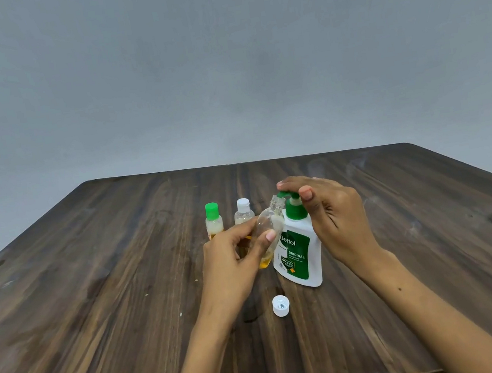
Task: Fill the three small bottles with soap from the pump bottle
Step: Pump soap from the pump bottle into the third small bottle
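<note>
A white pump bottle (300, 257) with a green label and green pump head stands at the table's middle. My right hand (331, 215) rests on top of the pump head, fingers curled over it. My left hand (235, 257) holds a small clear bottle (271, 227), uncapped and tilted, its open neck right at the pump's spout; a little amber soap lies at its bottom. Behind stand two capped small bottles: one with a green cap (214, 221), one with a white cap (243, 212), both holding some amber liquid.
A loose white cap (280, 305) lies open side up on the dark wooden table (96, 302), just in front of the pump bottle. A plain grey wall rises behind the table's far edge.
</note>
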The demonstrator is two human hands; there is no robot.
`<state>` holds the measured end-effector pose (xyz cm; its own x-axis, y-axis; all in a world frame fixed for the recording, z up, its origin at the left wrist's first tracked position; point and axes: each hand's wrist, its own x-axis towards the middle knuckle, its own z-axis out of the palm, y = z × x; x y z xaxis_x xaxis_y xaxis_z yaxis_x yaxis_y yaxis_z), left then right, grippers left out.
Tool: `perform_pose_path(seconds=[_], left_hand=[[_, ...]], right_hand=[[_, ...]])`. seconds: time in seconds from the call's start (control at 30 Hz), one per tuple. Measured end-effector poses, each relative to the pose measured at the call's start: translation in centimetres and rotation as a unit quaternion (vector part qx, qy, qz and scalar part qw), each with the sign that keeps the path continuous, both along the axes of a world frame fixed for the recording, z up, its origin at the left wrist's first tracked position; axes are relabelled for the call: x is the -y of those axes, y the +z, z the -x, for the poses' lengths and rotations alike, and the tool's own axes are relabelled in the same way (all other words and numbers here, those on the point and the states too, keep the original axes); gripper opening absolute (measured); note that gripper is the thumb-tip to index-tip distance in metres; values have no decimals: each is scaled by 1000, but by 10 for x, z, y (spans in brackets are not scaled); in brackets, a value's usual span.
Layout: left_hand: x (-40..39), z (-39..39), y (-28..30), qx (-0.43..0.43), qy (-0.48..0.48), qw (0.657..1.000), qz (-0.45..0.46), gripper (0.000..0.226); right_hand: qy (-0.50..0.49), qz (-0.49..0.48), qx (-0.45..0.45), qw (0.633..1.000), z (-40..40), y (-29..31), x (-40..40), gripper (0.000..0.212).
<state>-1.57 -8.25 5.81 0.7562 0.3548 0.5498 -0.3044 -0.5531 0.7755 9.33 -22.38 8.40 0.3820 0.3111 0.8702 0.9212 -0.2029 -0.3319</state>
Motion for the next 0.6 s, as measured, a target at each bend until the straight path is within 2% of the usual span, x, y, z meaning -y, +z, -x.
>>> perform_pose_path(seconds=[0.27, 0.6], left_hand=[[-2, 2, -2, 4, 13, 1000, 16, 25], [-3, 0, 1, -9, 21, 1000, 10, 25]], right_hand=[[-5, 19, 24, 1000, -2, 0, 2, 71], [-7, 22, 13, 1000, -1, 1, 2, 74]])
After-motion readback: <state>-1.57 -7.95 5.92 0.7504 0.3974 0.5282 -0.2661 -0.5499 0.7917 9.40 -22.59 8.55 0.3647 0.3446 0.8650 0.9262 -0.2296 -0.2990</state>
